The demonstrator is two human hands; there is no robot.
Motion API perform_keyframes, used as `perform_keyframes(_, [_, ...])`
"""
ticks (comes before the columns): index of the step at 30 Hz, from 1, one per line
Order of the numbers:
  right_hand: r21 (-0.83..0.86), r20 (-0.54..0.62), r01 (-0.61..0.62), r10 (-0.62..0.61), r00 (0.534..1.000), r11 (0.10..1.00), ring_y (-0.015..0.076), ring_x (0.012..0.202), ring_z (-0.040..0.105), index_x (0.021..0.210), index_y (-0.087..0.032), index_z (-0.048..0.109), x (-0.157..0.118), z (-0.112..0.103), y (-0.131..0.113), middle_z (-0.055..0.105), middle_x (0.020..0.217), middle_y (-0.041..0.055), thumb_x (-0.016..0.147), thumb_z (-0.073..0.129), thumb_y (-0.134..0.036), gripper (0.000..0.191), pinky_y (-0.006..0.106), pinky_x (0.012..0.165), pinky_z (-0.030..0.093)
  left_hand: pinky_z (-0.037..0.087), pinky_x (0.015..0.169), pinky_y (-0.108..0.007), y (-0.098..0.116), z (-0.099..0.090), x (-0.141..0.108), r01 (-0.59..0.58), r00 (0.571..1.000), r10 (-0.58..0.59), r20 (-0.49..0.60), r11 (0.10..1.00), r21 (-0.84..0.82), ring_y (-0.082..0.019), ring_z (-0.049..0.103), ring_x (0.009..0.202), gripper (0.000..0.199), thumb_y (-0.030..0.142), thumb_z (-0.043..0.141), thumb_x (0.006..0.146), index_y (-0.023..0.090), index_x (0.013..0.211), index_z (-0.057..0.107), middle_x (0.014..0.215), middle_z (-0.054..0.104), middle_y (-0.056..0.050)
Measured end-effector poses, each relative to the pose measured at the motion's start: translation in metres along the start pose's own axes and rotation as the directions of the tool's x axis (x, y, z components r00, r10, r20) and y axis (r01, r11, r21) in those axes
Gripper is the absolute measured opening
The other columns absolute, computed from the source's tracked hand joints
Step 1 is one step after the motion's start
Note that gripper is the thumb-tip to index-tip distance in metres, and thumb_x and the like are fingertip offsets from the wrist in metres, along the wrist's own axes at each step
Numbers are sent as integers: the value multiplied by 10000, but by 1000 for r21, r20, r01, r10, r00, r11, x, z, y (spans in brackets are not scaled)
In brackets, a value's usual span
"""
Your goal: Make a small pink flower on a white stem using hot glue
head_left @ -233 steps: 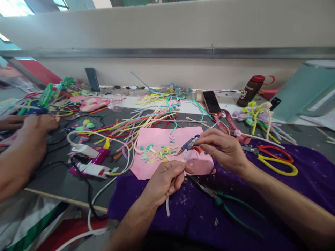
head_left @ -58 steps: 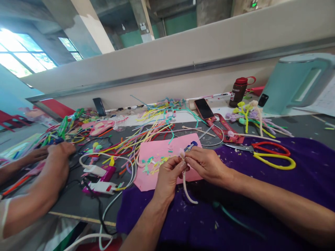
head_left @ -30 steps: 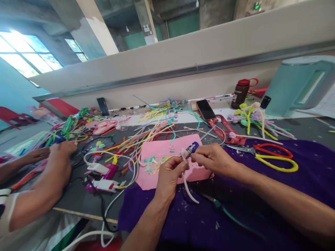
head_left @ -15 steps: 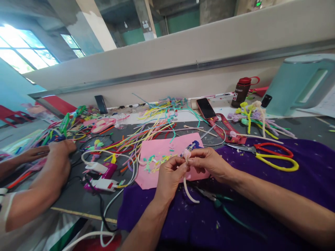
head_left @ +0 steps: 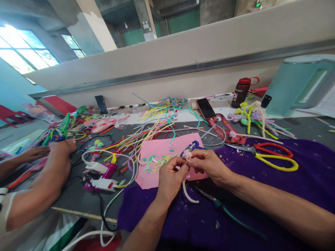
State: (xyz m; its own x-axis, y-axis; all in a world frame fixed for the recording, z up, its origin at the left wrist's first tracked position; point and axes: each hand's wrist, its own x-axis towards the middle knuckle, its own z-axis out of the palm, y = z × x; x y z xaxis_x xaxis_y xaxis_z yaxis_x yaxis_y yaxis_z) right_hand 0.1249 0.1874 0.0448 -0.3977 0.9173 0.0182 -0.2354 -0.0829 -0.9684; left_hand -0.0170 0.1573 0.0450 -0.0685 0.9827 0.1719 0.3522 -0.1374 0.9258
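A small pale pink pipe-cleaner flower (head_left: 187, 154) with a white stem (head_left: 187, 194) is held between both hands over the pink sheet (head_left: 150, 148). My left hand (head_left: 171, 176) pinches it from below, thumb against fingers. From the other side, my right hand (head_left: 206, 164) closes thumb and forefinger at the base of the bloom. The stem curves down below the fingers. Beneath my right forearm, green-handled pliers (head_left: 237, 218) lie on the purple cloth (head_left: 204, 230), partly covered. A dark blue object (head_left: 194, 145) rests on the sheet just behind the flower.
Scissors (head_left: 277, 157) with red and yellow handles lie right on the cloth. Behind are loose pipe cleaners (head_left: 154, 130), a phone (head_left: 206, 108), finished flowers (head_left: 246, 118), a bottle (head_left: 239, 92) and a kettle (head_left: 290, 87). Charger cables (head_left: 104, 209) and a co-worker's arm (head_left: 44, 184) are left.
My right hand has shifted slightly down, and its forearm now covers more of the pliers. The flower's bloom has turned a little in my fingers.
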Motion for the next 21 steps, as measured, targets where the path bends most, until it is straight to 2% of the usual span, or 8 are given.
perform_keyframes(8, [-28, -45, 16, -17, 999, 999, 61, 448, 445, 706, -158, 648, 0, 1, 0, 514, 529, -57, 657, 694, -270, 130, 202, 432, 308, 339, 511, -200, 0, 0, -1, -11, 999, 11, 31, 1000, 6, -87, 446, 544, 158, 282, 621, 733, 156, 638, 606, 612, 547, 24])
perform_keyframes(11, [-34, -48, 23, -24, 999, 999, 63, 449, 449, 714, -160, 636, 1, -1, 1, 520, 524, -55, 683, 676, -291, 140, 200, 430, 295, 360, 552, -197, -2, 0, 0, 34, 996, -27, 83, 996, -87, -97, 482, 605, 142, 298, 626, 737, 159, 713, 639, 667, 586, 8])
perform_keyframes(13, [-23, -43, 31, -32, 999, 999, 62, 451, 452, 702, -160, 622, 1, -3, -1, 529, 523, -52, 696, 663, -287, 133, 199, 431, 287, 356, 539, -193, -4, 1, 0, 89, 991, -70, 118, 982, -165, -85, 470, 573, 144, 304, 630, 737, 160, 735, 645, 662, 593, 9])
perform_keyframes(16, [-12, -20, 32, -32, 999, 999, 63, 452, 453, 688, -157, 607, 0, -3, -4, 545, 527, -45, 698, 651, -265, 118, 199, 432, 285, 325, 483, -185, -4, 1, 0, 154, 982, -118, 148, 953, -262, -62, 424, 489, 155, 308, 639, 733, 155, 712, 635, 605, 583, 21])
perform_keyframes(21, [1, 12, 29, -29, 1000, 1000, 61, 455, 450, 691, -154, 595, -3, 2, -9, 531, 529, -48, 684, 634, -218, 76, 195, 434, 296, 295, 454, -178, -4, 1, 0, 175, 980, -128, 152, 918, -355, -51, 401, 450, 185, 295, 663, 715, 145, 630, 597, 535, 556, 34])
